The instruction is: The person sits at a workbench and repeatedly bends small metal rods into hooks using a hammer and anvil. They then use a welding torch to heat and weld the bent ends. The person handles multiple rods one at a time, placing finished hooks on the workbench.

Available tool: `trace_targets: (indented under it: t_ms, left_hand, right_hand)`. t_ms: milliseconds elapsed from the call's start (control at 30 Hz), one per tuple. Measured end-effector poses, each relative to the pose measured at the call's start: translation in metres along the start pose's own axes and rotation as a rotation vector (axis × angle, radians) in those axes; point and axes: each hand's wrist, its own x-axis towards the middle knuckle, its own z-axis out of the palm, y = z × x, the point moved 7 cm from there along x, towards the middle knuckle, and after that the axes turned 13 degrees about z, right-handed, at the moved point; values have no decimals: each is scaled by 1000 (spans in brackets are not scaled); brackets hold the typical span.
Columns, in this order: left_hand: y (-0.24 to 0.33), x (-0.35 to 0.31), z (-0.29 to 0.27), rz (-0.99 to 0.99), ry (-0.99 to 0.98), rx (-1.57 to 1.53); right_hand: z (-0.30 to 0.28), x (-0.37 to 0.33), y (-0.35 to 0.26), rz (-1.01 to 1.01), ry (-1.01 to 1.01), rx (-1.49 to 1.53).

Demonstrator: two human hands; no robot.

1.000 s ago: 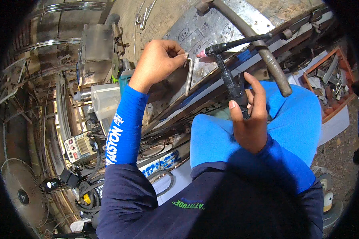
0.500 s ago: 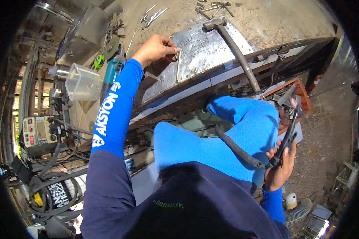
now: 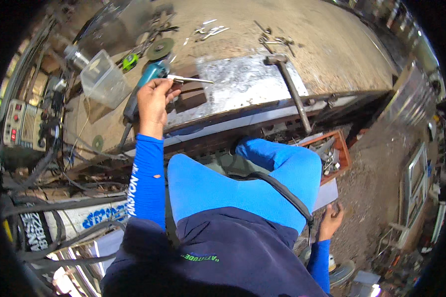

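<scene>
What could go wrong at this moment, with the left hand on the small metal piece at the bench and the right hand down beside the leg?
1. The left hand pinches a thin metal piece by one end; its grip looks light, so the piece may slip or cut the fingers.
2. The hammer lies with its handle over the bench edge; a knock might send it down onto the knees.
3. The black cable crosses the lap toward the right hand and may snag.

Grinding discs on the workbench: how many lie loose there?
2. One disc lies at the back of the bench, beyond the teal grinder. A smaller disc lies near the front edge, left of the left hand. Clutter may hide more.
</scene>
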Motion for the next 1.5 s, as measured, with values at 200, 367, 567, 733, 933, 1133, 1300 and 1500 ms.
trace_targets:
  t_ms: [200, 367, 567, 733, 933, 1133, 1300, 1500]
  left_hand:
    - [-58, -30, -3, 23, 245, 19]
    - [-61, -36, 1, 55, 221, -24]
    - [-70, -33, -12, 67, 264, -133]
    - [-80, -30, -15, 152, 203, -139]
    - [-65, -40, -14, 256, 79, -270]
    - [-48, -49, -16, 373, 43, -197]
    - [-53, -47, -16, 326, 174, -162]
    - [-60, -27, 8, 83, 188, -343]
  right_hand:
    - [152, -1, -244, -808, -200, -143]
    - [271, 21, -334, -1047, 95, -704]
    - [325, 86, -330, -664, -213, -907]
    - [323, 94, -330, -641, -314, -737]
    - [302, 96, -326, -522, -388, -577]
    - [278, -30, -300, -364, -792, 31]
    - [277, -106, -298, -179, -909, 143]
    - [272, -132, -310, -241, -833, 172]
